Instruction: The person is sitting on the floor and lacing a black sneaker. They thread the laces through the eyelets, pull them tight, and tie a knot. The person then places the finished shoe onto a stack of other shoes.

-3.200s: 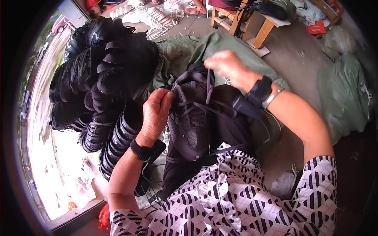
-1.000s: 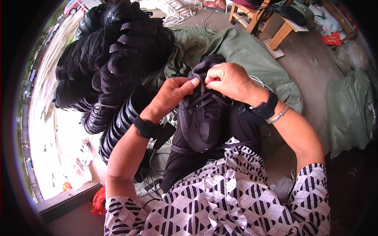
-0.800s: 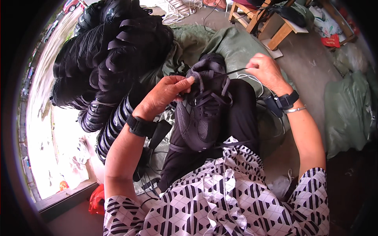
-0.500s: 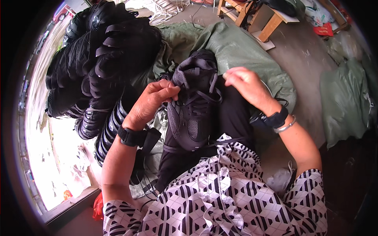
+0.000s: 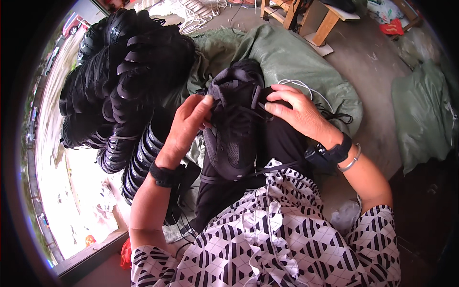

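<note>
A black sneaker (image 5: 233,155) lies across my lap, its toe toward me and its opening facing away. Dark laces (image 5: 239,117) cross its tongue. At the left edge of the opening, my left hand (image 5: 191,117) pinches a lace between thumb and forefinger. On the opposite side, my right hand (image 5: 299,112) has thumb and forefinger drawn together at a lace beside the collar; the exact grip is hard to see, dark against dark. Part of another black shoe (image 5: 248,67) shows just beyond the sneaker.
Many black shoes (image 5: 143,71) are heaped at my left. A green sack (image 5: 296,57) lies beyond my knees, with a white cord (image 5: 306,86) on it. Another green sack (image 5: 423,110) stands at the right. Wooden stools (image 5: 325,28) are at the back.
My right hand has come down and left to the shoe's collar from a little way off. My left hand has shifted slightly up and left, still pinching at the shoe's edge.
</note>
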A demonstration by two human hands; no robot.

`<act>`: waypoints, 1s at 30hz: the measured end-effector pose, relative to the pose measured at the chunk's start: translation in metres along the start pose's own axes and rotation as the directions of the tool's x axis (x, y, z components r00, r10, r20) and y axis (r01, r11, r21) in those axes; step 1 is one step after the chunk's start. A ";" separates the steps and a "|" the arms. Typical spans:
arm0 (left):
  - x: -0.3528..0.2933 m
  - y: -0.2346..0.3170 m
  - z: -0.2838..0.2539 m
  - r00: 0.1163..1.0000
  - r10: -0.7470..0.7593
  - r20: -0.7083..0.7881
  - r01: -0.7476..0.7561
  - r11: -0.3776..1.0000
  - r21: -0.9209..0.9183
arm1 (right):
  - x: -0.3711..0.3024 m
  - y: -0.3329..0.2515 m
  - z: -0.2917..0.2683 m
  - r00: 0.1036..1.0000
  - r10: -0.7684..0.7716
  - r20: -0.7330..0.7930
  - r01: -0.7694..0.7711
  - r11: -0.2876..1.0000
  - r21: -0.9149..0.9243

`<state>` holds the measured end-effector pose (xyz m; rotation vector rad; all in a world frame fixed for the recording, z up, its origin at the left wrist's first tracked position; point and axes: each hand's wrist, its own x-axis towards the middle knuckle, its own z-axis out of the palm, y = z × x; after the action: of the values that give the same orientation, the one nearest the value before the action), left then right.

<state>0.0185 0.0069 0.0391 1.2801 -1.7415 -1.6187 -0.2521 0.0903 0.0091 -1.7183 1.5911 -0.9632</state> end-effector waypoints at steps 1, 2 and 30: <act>0.002 0.003 0.008 0.999 0.029 -0.020 -0.028 0.999 0.045 | 0.006 0.002 0.000 0.998 0.063 0.003 -0.063 0.998 0.026; 0.007 0.001 0.011 0.995 0.090 -0.033 -0.086 0.991 0.101 | 0.013 0.006 0.003 0.999 0.040 0.030 -0.037 0.995 -0.096; 0.030 0.007 -0.062 0.993 -0.046 0.111 0.069 0.974 -0.214 | 0.030 -0.034 0.018 0.977 0.060 0.203 -0.167 0.808 0.565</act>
<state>0.0529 -0.0525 0.0513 1.1698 -1.5468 -1.8822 -0.2173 0.0628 0.0303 -1.2224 1.1095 -1.0651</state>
